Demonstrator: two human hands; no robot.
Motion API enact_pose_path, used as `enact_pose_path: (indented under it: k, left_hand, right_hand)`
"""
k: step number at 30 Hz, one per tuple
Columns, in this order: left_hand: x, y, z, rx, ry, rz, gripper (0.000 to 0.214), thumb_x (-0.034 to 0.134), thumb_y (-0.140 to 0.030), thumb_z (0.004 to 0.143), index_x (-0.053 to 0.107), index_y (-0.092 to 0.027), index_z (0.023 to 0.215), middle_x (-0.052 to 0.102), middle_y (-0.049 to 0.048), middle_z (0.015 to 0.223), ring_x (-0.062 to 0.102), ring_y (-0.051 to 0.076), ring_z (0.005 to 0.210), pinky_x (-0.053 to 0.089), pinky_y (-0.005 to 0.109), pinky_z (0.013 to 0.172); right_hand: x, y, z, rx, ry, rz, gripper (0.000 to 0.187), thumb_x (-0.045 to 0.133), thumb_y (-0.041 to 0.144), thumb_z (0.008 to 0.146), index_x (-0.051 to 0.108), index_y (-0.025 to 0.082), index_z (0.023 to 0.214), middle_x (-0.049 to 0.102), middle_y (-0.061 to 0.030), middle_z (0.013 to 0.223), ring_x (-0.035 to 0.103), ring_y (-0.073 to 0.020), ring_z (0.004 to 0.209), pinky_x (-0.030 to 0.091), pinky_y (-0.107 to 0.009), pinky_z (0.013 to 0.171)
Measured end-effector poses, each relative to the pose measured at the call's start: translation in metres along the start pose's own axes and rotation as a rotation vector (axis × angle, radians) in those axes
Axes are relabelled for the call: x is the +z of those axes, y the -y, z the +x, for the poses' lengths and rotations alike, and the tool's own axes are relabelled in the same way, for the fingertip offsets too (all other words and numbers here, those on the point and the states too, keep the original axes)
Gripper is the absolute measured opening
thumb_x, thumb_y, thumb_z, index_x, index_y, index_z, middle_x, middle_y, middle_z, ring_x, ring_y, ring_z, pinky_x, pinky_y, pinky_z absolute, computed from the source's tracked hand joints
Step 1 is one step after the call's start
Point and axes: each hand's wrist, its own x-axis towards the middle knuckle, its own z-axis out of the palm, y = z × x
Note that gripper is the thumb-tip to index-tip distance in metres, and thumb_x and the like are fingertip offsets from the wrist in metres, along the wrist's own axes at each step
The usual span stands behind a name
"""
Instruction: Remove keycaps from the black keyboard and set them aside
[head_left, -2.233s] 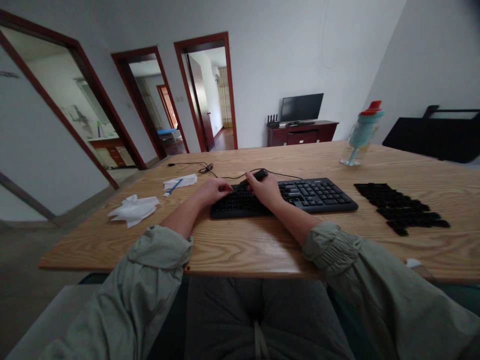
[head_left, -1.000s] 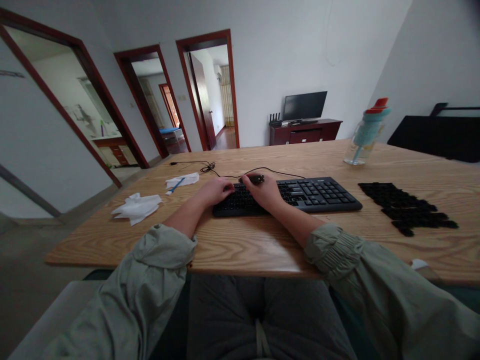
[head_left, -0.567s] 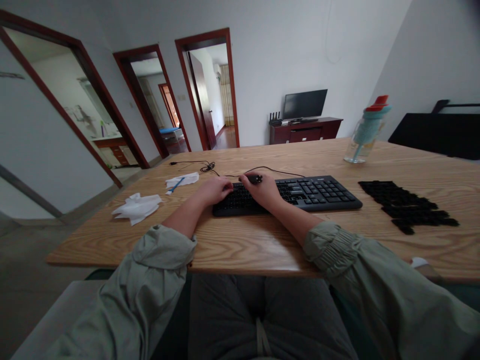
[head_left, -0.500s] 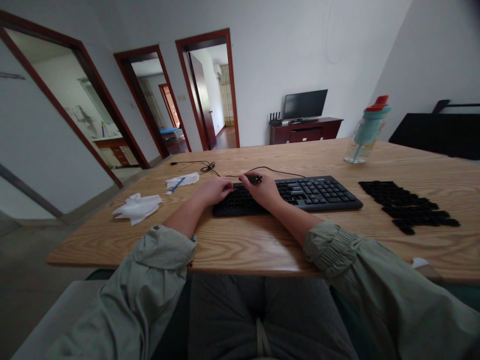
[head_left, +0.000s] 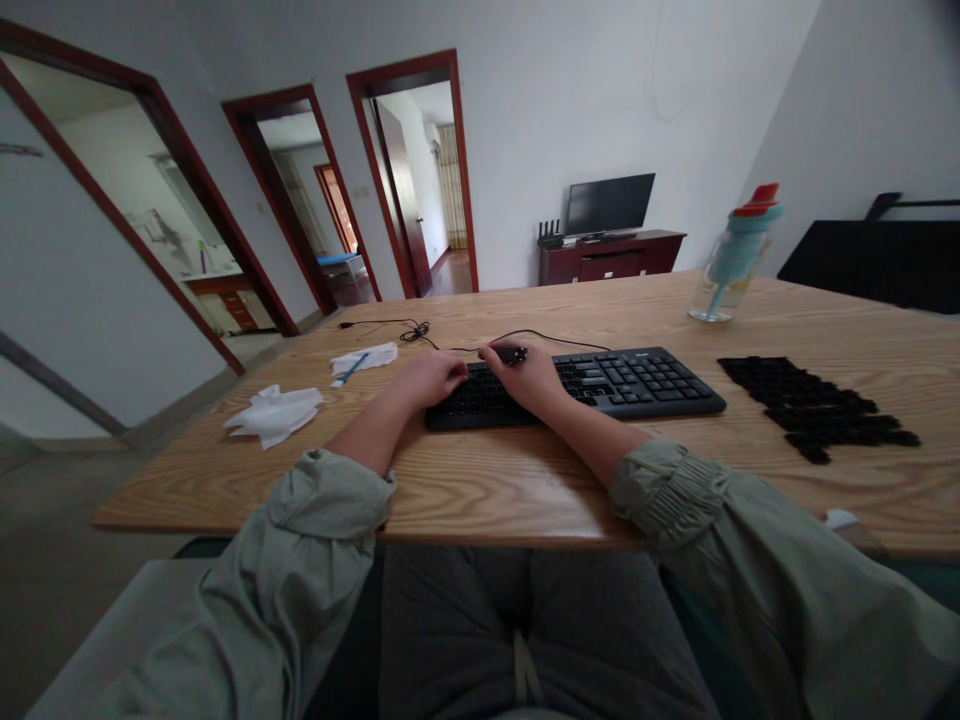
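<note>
A black keyboard [head_left: 622, 382] lies on the wooden table [head_left: 525, 480] in front of me. My left hand [head_left: 429, 378] rests curled on the keyboard's left end, fingertips on it. My right hand [head_left: 525, 375] lies over the left half of the keyboard, closed around a small black tool with a red handle [head_left: 512, 354] that sticks out past the knuckles. A patch of removed black keycaps [head_left: 814, 408] is laid out on the table to the right.
A crumpled white tissue [head_left: 272, 414] and a second tissue with a blue stick [head_left: 362, 361] lie to the left. The keyboard cable [head_left: 412, 333] runs back left. A teal bottle [head_left: 733, 255] stands at the back right. Doorways and a TV stand are behind.
The tool in my right hand has dipped from sticking up and right to lying low over the keys. Both hands stay on the keyboard's left half; the view shifted slightly.
</note>
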Motion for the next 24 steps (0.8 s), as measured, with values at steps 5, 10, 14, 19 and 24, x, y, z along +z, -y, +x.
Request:
enact_pose_path:
  k: [5,10,14,19,24]
  left_hand:
    - [-0.003,-0.003,-0.001,0.017,-0.008,-0.014,0.019,0.055,-0.030,0.085,0.073,-0.023,0.086,0.070,0.0067,0.091,0.061,0.021,0.087,0.045,0.032,0.082]
    - [-0.004,-0.006,-0.002,0.052,0.010,0.086,0.023,0.051,-0.031,0.088,0.073,-0.023,0.085,0.070,0.0068,0.089,0.062,0.021,0.086,0.045,0.031,0.079]
    - [-0.002,-0.004,-0.002,0.075,0.011,0.120,0.025,0.049,-0.031,0.089,0.072,-0.022,0.086,0.070,0.0066,0.091,0.063,0.021,0.086,0.045,0.031,0.078]
    - [-0.001,-0.006,0.000,0.016,0.000,0.157,0.026,0.048,-0.033,0.090,0.073,-0.024,0.092,0.071,0.0047,0.097,0.064,0.021,0.089,0.046,0.030,0.074]
    - [-0.003,-0.008,-0.001,0.023,0.012,0.167,0.025,0.048,-0.031,0.089,0.072,-0.024,0.093,0.071,0.0045,0.099,0.064,0.019,0.090,0.047,0.030,0.079]
  right_hand:
    - [-0.003,0.002,-0.003,0.000,0.020,0.025,0.027,0.059,0.044,0.087,0.075,0.023,0.093,0.075,-0.0043,0.094,0.069,-0.0189,0.090,0.050,-0.030,0.084]
    - [-0.008,0.007,-0.012,-0.020,0.060,0.046,0.025,0.059,0.041,0.087,0.075,0.023,0.095,0.075,-0.0039,0.094,0.069,-0.0179,0.089,0.050,-0.029,0.085]
    - [-0.008,0.006,-0.017,-0.032,0.086,0.055,0.024,0.059,0.041,0.087,0.075,0.025,0.096,0.075,-0.0026,0.093,0.069,-0.0178,0.088,0.051,-0.030,0.085]
    - [-0.004,-0.001,-0.010,0.020,0.018,0.045,0.028,0.060,0.044,0.087,0.075,0.022,0.095,0.075,-0.0051,0.095,0.069,-0.0197,0.092,0.051,-0.031,0.087]
    - [-0.001,-0.003,-0.005,0.026,0.008,0.047,0.029,0.059,0.045,0.087,0.075,0.022,0.095,0.075,-0.0054,0.096,0.069,-0.0207,0.094,0.051,-0.032,0.087]
